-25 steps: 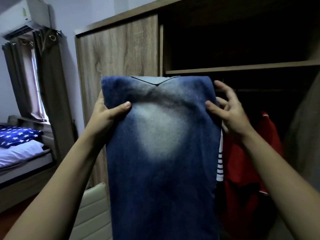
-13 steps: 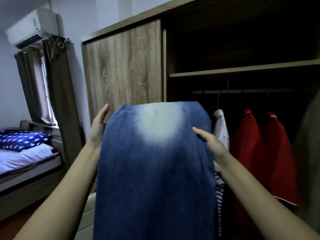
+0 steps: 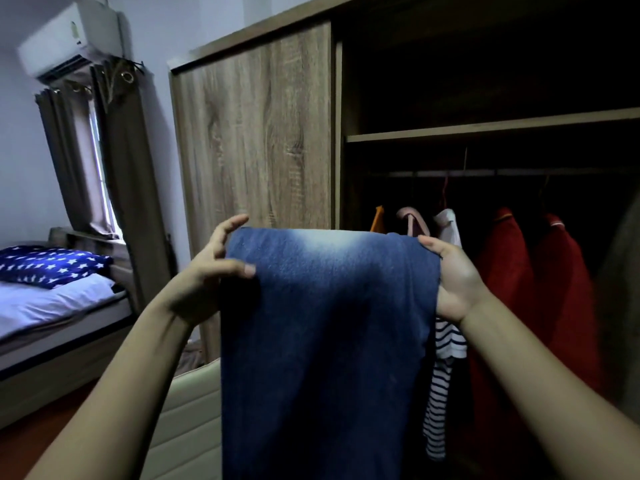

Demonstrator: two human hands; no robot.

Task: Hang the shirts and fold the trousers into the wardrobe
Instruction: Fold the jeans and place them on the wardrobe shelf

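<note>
A pair of blue jeans point(image 3: 322, 341) with a faded pale patch near the top hangs in front of me, folded over at its upper edge. My left hand point(image 3: 211, 268) pinches the left side, thumb on the front. My right hand point(image 3: 453, 278) holds the right edge, thumb on top and fingers behind the cloth. Behind them stands the wooden wardrobe point(image 3: 256, 133), its right half open. On its rail point(image 3: 502, 173) hang a striped shirt point(image 3: 441, 375), two red shirts point(image 3: 540, 289) and other tops.
A shelf point(image 3: 485, 128) crosses the open wardrobe above the rail. A pale padded chair back point(image 3: 190, 420) stands low, just left of the jeans. A bed point(image 3: 52, 306) with a starred pillow lies at the left, under a curtained window and an air conditioner point(image 3: 72, 36).
Both hands have come down with the jeans, so their top edge now sits lower. More hanging shirts show above it, and the view has shifted left and up.
</note>
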